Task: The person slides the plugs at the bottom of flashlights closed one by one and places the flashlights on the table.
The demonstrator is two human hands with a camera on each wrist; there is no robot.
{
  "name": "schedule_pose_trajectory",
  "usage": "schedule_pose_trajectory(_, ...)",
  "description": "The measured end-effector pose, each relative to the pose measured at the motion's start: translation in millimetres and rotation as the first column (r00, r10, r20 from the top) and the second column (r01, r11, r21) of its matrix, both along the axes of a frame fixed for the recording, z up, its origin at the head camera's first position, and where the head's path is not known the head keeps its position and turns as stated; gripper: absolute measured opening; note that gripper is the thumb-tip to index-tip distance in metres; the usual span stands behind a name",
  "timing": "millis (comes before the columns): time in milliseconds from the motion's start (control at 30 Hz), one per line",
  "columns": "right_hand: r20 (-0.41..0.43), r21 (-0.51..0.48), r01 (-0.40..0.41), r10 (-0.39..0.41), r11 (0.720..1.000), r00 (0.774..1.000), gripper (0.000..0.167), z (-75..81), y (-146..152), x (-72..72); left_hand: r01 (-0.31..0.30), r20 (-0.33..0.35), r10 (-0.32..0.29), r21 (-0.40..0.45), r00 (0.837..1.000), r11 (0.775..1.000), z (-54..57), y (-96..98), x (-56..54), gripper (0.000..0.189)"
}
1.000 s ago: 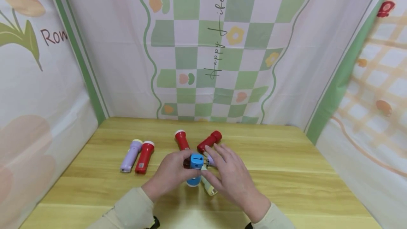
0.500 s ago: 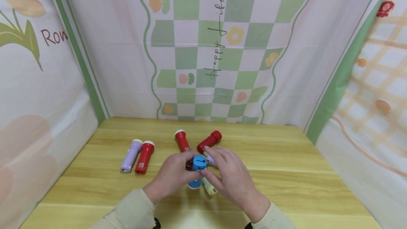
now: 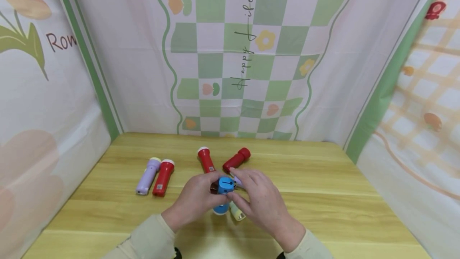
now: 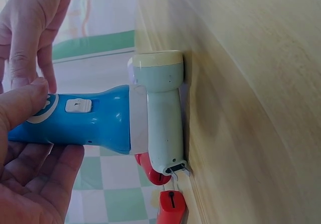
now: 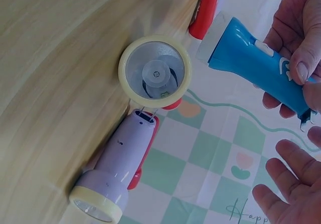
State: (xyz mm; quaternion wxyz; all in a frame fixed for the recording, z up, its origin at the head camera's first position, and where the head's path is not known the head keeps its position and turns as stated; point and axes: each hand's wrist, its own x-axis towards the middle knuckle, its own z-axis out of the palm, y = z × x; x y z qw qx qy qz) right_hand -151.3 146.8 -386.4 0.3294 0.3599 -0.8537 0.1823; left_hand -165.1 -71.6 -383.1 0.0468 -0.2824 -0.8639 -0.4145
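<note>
My left hand (image 3: pixel 195 195) grips a blue flashlight (image 3: pixel 226 184) upright, with its white head downward and its tail end up. In the left wrist view, the white switch on the blue flashlight's side (image 4: pixel 78 105) shows plainly. Metal prongs (image 5: pixel 307 121) stick out from the tail. My right hand (image 3: pixel 264 201) is at that end, thumb at the tail's edge and other fingers spread loosely past the prongs. Behind the blue flashlight's head lies a pale green flashlight (image 4: pixel 165 113) with a cream rim and its own prongs out. A lilac flashlight (image 5: pixel 123 148) is partly hidden by my right hand.
On the wooden table (image 3: pixel 312 195), a red flashlight (image 3: pixel 206 160) and a darker red one (image 3: pixel 236 160) lie beyond my hands. To the left, another lilac flashlight (image 3: pixel 148 176) lies beside a red flashlight (image 3: pixel 163 178). A printed curtain (image 3: pixel 248 59) hangs behind the table.
My left hand and the blue flashlight have shifted slightly right, closer to the right hand. The right index finger has moved a little; the flashlights on the table have stayed put.
</note>
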Motion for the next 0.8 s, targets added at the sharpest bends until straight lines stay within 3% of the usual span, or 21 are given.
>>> schedule_pose_trajectory(333,-0.054,-0.020,-0.082,0.081,0.996,0.995,0.040,1.1,-2.0,-0.4,0.006,0.046,-0.006,0.019,0.999,1.000,2.5,-0.2,1.6,0.030)
schedule_pose_trajectory(800,-0.123,-0.050,-0.148,0.141,0.988,0.982,0.033,1.2,-2.9,-1.0,0.013,0.024,-0.014,0.043,1.000,0.999,3.3,-0.7,3.4,0.031)
